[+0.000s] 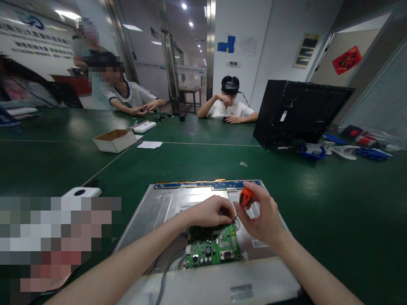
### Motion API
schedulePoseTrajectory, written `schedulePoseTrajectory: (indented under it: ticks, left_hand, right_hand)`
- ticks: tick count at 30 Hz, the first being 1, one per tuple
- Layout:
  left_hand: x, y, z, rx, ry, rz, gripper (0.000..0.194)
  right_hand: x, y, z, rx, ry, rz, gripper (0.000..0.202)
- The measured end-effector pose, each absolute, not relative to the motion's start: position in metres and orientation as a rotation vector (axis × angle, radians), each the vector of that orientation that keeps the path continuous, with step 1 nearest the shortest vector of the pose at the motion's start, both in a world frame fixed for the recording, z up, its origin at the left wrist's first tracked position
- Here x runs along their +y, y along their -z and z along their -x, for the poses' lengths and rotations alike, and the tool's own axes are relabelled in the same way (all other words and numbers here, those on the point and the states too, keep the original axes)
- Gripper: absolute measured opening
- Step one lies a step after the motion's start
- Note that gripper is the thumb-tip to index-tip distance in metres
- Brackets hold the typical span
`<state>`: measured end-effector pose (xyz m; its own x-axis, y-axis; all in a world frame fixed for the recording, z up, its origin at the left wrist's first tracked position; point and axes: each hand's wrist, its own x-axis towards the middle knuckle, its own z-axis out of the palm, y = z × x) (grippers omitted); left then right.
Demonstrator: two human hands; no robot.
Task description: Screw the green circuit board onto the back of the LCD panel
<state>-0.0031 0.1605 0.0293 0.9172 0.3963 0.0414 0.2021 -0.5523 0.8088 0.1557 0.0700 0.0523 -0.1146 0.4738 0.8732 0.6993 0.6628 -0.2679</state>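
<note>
A metal display panel [149, 212] lies on the green table in front of me, with a blue circuit strip [203, 184] along its far edge. On it sits a green circuit board [213, 250]. My right hand [262, 212] grips an orange and black screwdriver [246, 198], whose thin shaft slants down to the board's upper right corner. My left hand [216, 212] is closed beside the screwdriver's tip, over the board's far edge; what its fingers hold, if anything, is hidden. A grey cable [164, 275] curves down left of the board.
A black monitor [299, 110] stands at the back right, near blue trays [313, 151]. An open box [115, 141], papers [150, 145] and white devices [144, 127] lie left. Several people are across and left; one blurred person [47, 241] is close at left.
</note>
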Motion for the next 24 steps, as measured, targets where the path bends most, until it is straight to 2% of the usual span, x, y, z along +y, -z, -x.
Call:
schedulePoseTrajectory:
  ticks: [8,17,24]
  left_hand:
    - [0.1600,-0.0307,0.0031,0.417,-0.286,-2.183,0.003]
    - [0.1598,-0.0289,0.0024,0.383,-0.275,-2.127,0.006]
    - [0.1598,-0.0284,0.0030,0.414,-0.282,-2.164,0.006]
  right_hand:
    - [0.0713,-0.0532,-0.1557,-1.783,0.261,0.923,0.047]
    - [0.0660,-0.0574,-0.1560,-1.817,0.172,0.937,0.059]
    - [0.0703,-0.0546,-0.1548,-1.764,0.259,0.936,0.047]
